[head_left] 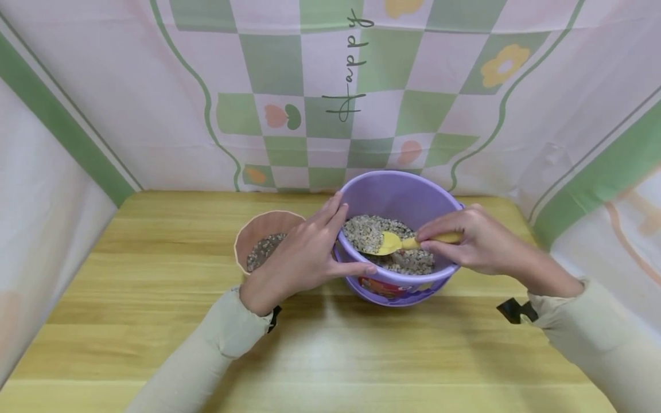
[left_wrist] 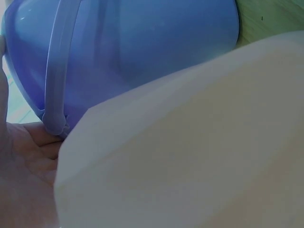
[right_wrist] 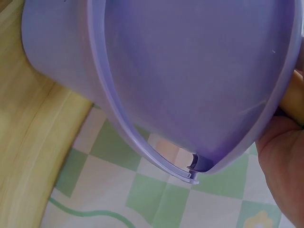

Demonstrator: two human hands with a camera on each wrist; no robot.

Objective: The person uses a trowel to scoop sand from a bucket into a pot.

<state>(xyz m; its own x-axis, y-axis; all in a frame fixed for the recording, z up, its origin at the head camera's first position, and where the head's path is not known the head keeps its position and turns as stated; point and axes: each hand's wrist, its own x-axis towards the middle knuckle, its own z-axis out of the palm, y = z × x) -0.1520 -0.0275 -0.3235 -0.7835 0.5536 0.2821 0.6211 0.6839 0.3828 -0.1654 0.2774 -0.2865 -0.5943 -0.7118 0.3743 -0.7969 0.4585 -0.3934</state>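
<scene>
A single purple bucket (head_left: 397,198) of smooth, slightly glossy plastic stood tilted toward the person on the wooden table (head_left: 155,321), its thin bail handle folded down along the near rim. Inside lay a bed of coarse gravel (head_left: 369,229), grey and tan, each pebble small and rough. The right hand (head_left: 477,241) pinched the handle of one little yellow scoop (head_left: 395,242) between thumb and curled fingers, the rounded blade resting on the gravel near the middle of the bucket. The left hand (head_left: 304,255) lay against the bucket's left wall, fingers nearly straight along the rim and the thumb stretched under the near edge, bracing rather than gripping (the left wrist view showed only palm, sleeve and purple plastic). Just beside that hand, to its left, sat one pink pot (head_left: 265,229) with a scalloped, ribbed rim, partly filled with the same gravel and half hidden by the wrist.

The table was pale yellow wood with long straight grain and a soft sheen. Behind and on both sides hung a matte cloth backdrop (head_left: 361,86), checked in green and pink, printed with flowers and a cursive word. Both sleeves were plain cream fabric.
</scene>
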